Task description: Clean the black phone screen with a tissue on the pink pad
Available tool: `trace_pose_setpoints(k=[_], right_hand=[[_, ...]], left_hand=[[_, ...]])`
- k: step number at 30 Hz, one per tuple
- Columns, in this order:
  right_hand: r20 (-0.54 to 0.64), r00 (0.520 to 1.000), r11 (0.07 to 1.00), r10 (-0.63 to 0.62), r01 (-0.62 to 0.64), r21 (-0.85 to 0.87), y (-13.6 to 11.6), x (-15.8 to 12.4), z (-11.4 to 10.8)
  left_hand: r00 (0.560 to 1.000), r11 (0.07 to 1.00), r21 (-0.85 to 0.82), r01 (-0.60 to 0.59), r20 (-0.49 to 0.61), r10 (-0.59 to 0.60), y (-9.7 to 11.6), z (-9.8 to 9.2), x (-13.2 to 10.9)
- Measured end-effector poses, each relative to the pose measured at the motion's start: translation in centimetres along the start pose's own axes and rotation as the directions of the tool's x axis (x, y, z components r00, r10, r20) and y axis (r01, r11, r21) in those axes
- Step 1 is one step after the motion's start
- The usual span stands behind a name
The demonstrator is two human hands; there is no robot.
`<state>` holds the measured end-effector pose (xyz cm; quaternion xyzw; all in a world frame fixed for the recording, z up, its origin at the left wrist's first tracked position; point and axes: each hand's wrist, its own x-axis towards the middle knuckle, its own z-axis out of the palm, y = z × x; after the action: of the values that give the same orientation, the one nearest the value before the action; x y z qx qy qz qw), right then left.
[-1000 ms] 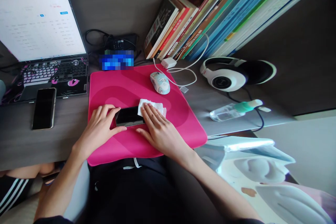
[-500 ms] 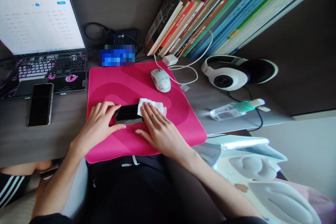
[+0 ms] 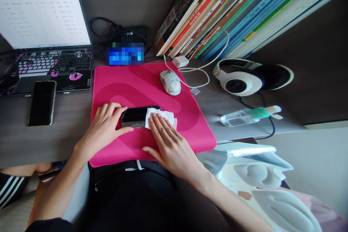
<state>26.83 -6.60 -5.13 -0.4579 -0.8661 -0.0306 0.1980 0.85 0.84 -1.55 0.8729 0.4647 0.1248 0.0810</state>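
Pink mat (image 3: 119, 79) with darker curves — white wipe (image 3: 169, 116), black phone screen (image 3: 133, 117) — and black fabric (image 3: 5, 180) with 3 white stripes.

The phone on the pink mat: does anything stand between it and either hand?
Yes, at the right hand: a white cloth lies beneath it, over the right part of the phone. Nothing visible blocks the left hand.

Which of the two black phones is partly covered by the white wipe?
The black rectangular phone on the pink mat; the other, gold-edged black phone lies uncovered beside the black laptop.
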Motion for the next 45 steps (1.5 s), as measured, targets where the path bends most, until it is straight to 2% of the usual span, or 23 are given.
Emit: trace_pose_setpoints(k=[5, 10, 14, 21, 26, 30, 33, 39, 45], right_hand=[[0.028, 0.999, 1.0, -0.029, 0.029, 0.002, 1.0, 2.3, 0.6], [0.018, 1.0, 1.0, -0.017, 0.016, 0.024, 1.7, 4.4, 1.4], [0.013, 0.999, 0.999, -0.036, 0.036, 0.023, 0.9, 3.5, 1.2], [0.036, 0.996, 0.996, -0.084, 0.083, 0.024, -1.1, 0.9, -0.1], [0.035, 0.997, 0.997, -0.066, 0.064, 0.047, -0.7, 3.1, 1.1], [0.031, 0.998, 0.997, -0.052, 0.051, 0.054, -0.5, 5.2, 2.0], [0.023, 0.998, 0.997, -0.066, 0.065, 0.035, -1.2, 5.1, 1.8], [0.046, 0.994, 0.995, -0.099, 0.098, 0.008, -3.0, 3.3, 0.9], [0.076, 0.991, 0.993, -0.114, 0.112, 0.025, -2.9, 5.8, 1.6]], left_hand=[[1.0, 0.998, -0.053, 0.022, 0.012, -0.021, -0.1, -0.1, 0.0], [1.0, 1.0, 0.017, 0.007, 0.003, -0.007, 0.0, 0.0, -0.1], [1.0, 0.997, 0.071, 0.013, -0.009, -0.013, 0.1, 0.2, -0.1], [1.0, 0.999, 0.033, 0.007, -0.006, -0.007, 0.1, 0.2, 0.0], [1.0, 1.0, -0.022, 0.013, -0.011, -0.013, -0.2, 0.2, -0.1], [1.0, 1.0, 0.002, 0.02, -0.006, -0.02, -0.4, 0.4, -0.1], [1.0, 1.0, 0.022, 0.021, 0.002, -0.021, -0.4, 0.4, -0.1], [1.0, 1.0, -0.005, 0.026, 0.01, -0.026, -0.3, 0.2, 0.0], [0.998, 0.995, -0.098, 0.011, 0.07, -0.004, -0.9, -0.3, -0.1]])
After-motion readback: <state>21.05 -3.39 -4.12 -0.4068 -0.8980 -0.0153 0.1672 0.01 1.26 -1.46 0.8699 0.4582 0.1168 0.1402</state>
